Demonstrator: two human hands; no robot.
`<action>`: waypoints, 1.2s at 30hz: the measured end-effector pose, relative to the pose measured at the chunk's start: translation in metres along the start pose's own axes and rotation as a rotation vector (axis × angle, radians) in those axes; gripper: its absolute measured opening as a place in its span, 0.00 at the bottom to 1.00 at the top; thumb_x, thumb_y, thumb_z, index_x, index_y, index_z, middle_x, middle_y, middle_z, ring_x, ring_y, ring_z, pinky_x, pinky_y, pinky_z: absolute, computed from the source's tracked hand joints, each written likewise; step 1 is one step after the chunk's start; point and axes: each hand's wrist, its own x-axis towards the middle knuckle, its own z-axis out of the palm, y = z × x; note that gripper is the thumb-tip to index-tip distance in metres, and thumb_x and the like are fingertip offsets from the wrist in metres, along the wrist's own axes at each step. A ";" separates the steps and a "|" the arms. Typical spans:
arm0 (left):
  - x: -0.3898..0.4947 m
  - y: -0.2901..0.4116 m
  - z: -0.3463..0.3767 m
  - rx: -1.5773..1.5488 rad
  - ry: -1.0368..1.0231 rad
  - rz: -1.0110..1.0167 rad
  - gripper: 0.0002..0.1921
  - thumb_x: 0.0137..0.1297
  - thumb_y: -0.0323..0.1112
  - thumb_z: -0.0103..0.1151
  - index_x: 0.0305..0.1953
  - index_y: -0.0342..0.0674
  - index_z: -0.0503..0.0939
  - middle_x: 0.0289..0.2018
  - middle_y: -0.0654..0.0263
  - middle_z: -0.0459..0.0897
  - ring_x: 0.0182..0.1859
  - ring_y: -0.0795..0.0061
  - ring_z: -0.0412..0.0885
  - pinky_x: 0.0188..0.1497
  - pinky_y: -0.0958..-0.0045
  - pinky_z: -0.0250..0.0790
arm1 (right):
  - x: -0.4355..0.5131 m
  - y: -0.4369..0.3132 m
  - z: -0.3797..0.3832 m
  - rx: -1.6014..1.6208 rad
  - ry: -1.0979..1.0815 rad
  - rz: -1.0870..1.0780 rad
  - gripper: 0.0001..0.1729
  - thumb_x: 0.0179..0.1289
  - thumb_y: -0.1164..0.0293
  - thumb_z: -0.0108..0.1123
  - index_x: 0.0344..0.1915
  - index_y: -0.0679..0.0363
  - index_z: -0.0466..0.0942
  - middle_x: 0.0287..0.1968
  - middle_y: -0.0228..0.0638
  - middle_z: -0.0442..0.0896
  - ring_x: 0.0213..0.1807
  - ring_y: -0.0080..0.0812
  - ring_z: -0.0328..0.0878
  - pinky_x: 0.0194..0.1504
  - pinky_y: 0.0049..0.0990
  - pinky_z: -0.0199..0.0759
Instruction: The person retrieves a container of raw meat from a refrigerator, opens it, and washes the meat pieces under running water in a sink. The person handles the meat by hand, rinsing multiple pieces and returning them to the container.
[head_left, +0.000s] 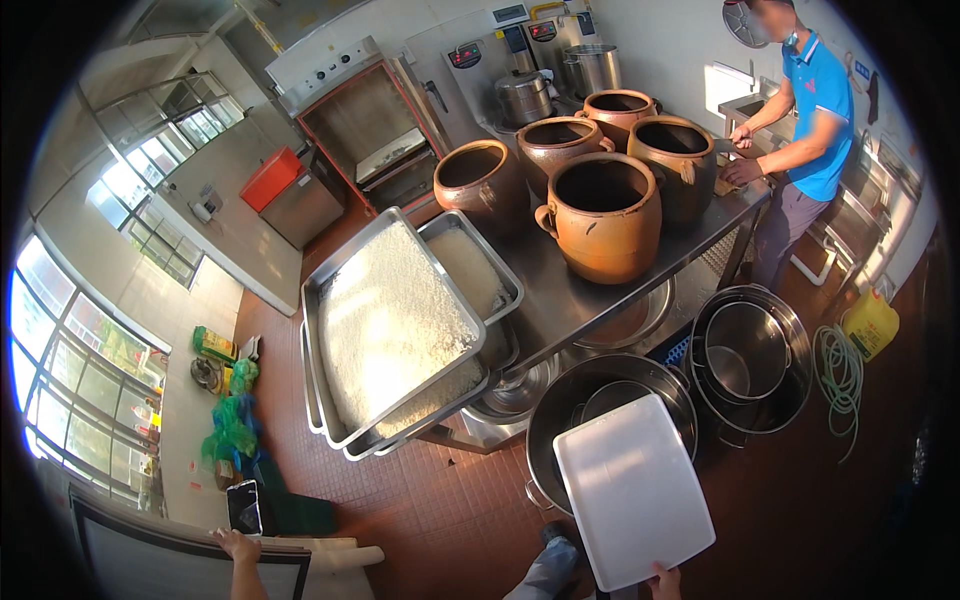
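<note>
My right hand (664, 581) grips the near edge of a white plastic tray (634, 487), which slopes in front of a large steel pot (536, 450) on the floor. At the lower left my left hand (241, 546) reaches to the dark-framed top edge of a pale panel or door (187, 559); whether its fingers close on it cannot be told. Ahead, stacked metal trays of white grain, like rice (394, 315), overhang the end of a steel table (555, 307).
Several brown clay jars (607, 225) stand on the table. A co-worker in a blue shirt (817, 127) works at its far right. Nested steel pots (750, 352), a coiled hose (838, 375) and a yellow jug (871, 324) are on the right floor. An oven (375, 120) stands open behind.
</note>
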 end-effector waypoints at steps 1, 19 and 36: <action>-0.001 0.003 -0.001 0.012 -0.011 0.019 0.34 0.61 0.63 0.47 0.60 0.45 0.77 0.59 0.58 0.77 0.69 0.57 0.65 0.73 0.42 0.21 | 0.000 0.000 -0.002 -0.003 0.004 0.001 0.31 0.57 0.84 0.60 0.61 0.62 0.66 0.50 0.40 0.77 0.49 0.42 0.79 0.44 0.45 0.82; -0.272 0.275 -0.078 -0.501 -0.176 1.011 0.28 0.58 0.62 0.54 0.47 0.44 0.81 0.45 0.54 0.85 0.53 0.51 0.81 0.55 0.53 0.71 | -0.020 -0.012 -0.013 -0.010 0.004 -0.036 0.29 0.53 0.82 0.68 0.56 0.65 0.71 0.51 0.42 0.79 0.51 0.41 0.79 0.49 0.43 0.79; -0.292 0.354 -0.180 -0.680 0.042 1.254 0.22 0.57 0.52 0.63 0.39 0.36 0.82 0.36 0.52 0.85 0.42 0.53 0.84 0.46 0.59 0.75 | -0.026 -0.019 -0.013 -0.089 0.064 -0.049 0.28 0.47 0.76 0.77 0.50 0.66 0.77 0.45 0.39 0.83 0.43 0.35 0.82 0.43 0.35 0.81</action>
